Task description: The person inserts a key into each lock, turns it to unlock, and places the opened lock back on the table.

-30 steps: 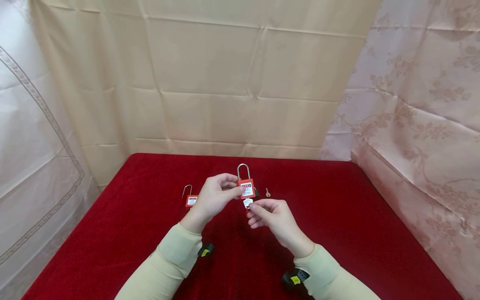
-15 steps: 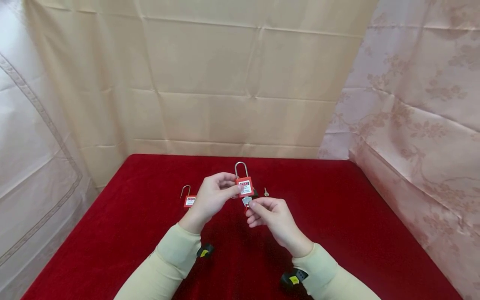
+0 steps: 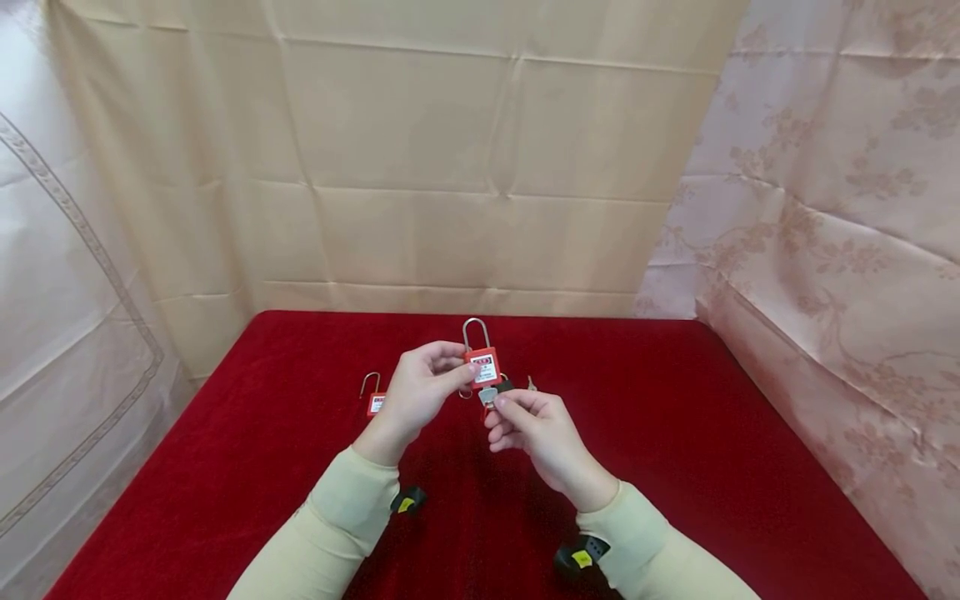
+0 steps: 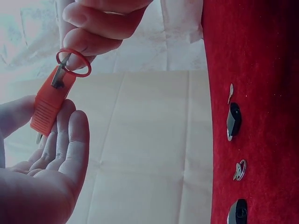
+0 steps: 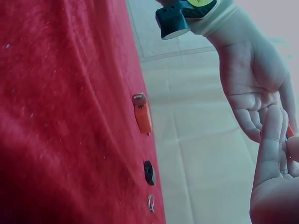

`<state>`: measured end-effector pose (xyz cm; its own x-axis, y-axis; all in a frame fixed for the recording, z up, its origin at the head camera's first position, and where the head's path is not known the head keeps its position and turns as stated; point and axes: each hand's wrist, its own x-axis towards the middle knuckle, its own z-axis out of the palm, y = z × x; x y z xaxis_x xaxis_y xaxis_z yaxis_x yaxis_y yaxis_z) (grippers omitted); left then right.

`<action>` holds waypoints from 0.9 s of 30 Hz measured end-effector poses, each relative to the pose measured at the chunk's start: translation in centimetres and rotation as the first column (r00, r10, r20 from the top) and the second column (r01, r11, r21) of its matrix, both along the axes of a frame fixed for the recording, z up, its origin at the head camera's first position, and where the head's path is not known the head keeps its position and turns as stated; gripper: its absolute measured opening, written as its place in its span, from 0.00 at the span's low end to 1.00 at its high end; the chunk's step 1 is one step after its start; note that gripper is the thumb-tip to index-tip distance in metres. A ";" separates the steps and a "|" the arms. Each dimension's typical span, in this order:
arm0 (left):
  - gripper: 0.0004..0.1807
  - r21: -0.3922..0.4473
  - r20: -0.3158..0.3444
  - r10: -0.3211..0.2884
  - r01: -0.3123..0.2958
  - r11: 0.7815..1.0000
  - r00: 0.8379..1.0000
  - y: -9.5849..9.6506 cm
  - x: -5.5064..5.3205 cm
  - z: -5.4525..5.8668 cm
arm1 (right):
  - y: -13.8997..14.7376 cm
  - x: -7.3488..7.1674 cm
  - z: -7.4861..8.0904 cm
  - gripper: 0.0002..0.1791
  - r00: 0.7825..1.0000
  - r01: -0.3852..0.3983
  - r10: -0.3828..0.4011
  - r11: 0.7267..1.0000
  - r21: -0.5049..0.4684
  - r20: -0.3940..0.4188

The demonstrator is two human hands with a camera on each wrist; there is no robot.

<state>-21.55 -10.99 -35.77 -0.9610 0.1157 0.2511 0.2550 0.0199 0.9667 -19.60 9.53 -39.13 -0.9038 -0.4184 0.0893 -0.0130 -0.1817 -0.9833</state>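
My left hand grips a red padlock by its body, thumb on the white label and shackle pointing up. In the left wrist view the same red padlock is tilted, with a key standing in its bottom end. A red ring hangs from that key. My right hand pinches the key's head between thumb and forefinger, just below the lock. In the right wrist view both hands overlap and hide most of the padlock.
A second red padlock, shackle swung out, lies on the red cloth left of my hands. Behind my hands lie a black padlock, a small key, keys on a ring and another black padlock.
Both hands and the held padlock have shifted slightly left and up in the head view. The grip on the lock and the key looks the same; the right hand now partly covers the small key behind.
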 end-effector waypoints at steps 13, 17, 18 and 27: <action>0.17 0.065 0.008 0.014 -0.014 0.998 1.000 -0.4 0.0 0.4 | -1.4 -0.1 0.0 0.11 0.979 -0.015 0.059 0.976 -0.218 0.197; 0.17 0.073 0.012 0.018 -0.019 0.997 1.000 -0.5 -0.1 0.5 | -1.9 -0.3 -0.2 0.14 0.970 -0.040 0.107 0.956 -0.292 0.217; 0.17 0.075 0.013 0.018 -0.019 0.997 1.000 -0.6 -0.1 0.5 | -2.0 -0.3 -0.2 0.14 0.968 -0.046 0.118 0.950 -0.308 0.221; 0.17 0.099 0.029 0.019 -0.022 0.995 0.999 -0.7 -0.4 0.4 | -3.2 -0.6 -0.8 0.17 0.930 -0.098 0.241 0.891 -0.444 0.277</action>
